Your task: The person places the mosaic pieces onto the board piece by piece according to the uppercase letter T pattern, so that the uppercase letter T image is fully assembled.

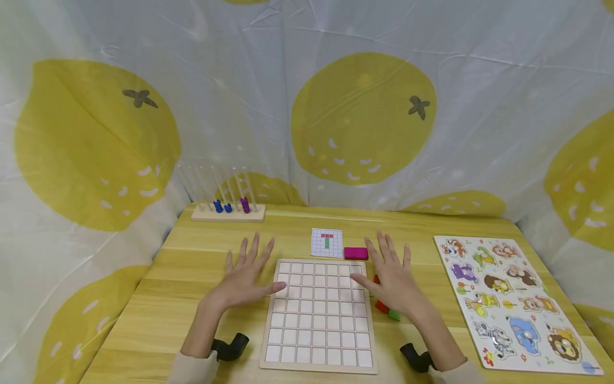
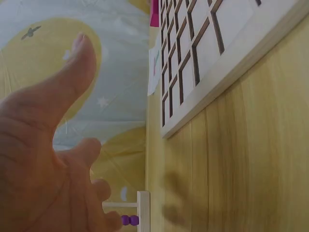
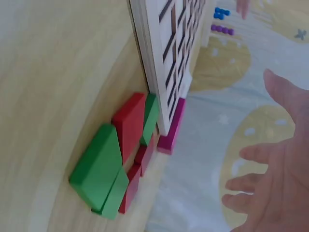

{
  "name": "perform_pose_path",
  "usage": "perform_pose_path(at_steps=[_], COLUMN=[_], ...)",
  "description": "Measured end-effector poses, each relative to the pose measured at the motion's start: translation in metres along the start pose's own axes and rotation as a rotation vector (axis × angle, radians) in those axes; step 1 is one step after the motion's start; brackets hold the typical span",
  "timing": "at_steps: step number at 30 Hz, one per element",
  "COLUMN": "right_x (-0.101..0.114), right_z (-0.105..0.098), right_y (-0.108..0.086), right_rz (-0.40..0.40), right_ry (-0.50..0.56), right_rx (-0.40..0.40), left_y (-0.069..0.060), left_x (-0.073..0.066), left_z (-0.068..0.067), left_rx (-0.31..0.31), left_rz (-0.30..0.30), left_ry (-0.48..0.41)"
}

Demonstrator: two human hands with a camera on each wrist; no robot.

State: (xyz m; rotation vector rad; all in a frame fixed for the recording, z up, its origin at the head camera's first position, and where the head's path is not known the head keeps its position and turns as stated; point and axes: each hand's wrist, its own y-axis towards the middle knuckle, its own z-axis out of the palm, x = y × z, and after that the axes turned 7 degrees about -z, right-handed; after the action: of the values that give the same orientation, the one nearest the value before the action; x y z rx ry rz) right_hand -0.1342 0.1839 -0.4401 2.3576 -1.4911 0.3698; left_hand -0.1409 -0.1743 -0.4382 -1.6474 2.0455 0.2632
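My left hand (image 1: pixel 244 280) hovers with spread fingers at the left edge of a wooden grid board (image 1: pixel 318 368), its thumb over the board's side. Opposite it, my right hand (image 1: pixel 393 280) is spread too, thumb over the board's upper right corner. Neither hand holds anything. Below the right hand lie red blocks (image 3: pixel 129 123) and green blocks (image 3: pixel 99 164), partly hidden by it in the head view. Behind the board sits a pattern card (image 1: pixel 327 243) showing a red and green T shape. Beside the card is a magenta block (image 1: pixel 356 253).
At the back left stands a wooden peg rack (image 1: pixel 227 213) with blue and purple beads on some rods. An animal puzzle board (image 1: pixel 518 304) lies at the right. A fabric curtain with lemon prints (image 1: pixel 364 117) hangs behind the wooden table (image 1: pixel 158 314).
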Motion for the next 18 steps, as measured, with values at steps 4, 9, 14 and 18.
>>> perform_pose_path(at_steps=[4,9,14,18], right_x=[-0.012,-0.031,-0.049,-0.059], right_z=[-0.007,-0.015,-0.021,-0.023], right_y=[-0.002,-0.003,-0.005,-0.007], right_rz=[0.03,0.048,0.009,-0.005], right_ry=[0.056,0.134,0.236,0.346], right_rx=[0.02,0.037,0.042,0.051], left_y=[-0.001,-0.002,0.0,0.001], left_x=[0.009,0.012,0.013,0.014], left_z=[-0.003,-0.004,-0.002,0.001], left_rx=[0.108,0.217,0.262,0.28], left_rz=[0.026,0.055,0.047,0.035], left_ry=[-0.074,-0.13,-0.128,-0.136])
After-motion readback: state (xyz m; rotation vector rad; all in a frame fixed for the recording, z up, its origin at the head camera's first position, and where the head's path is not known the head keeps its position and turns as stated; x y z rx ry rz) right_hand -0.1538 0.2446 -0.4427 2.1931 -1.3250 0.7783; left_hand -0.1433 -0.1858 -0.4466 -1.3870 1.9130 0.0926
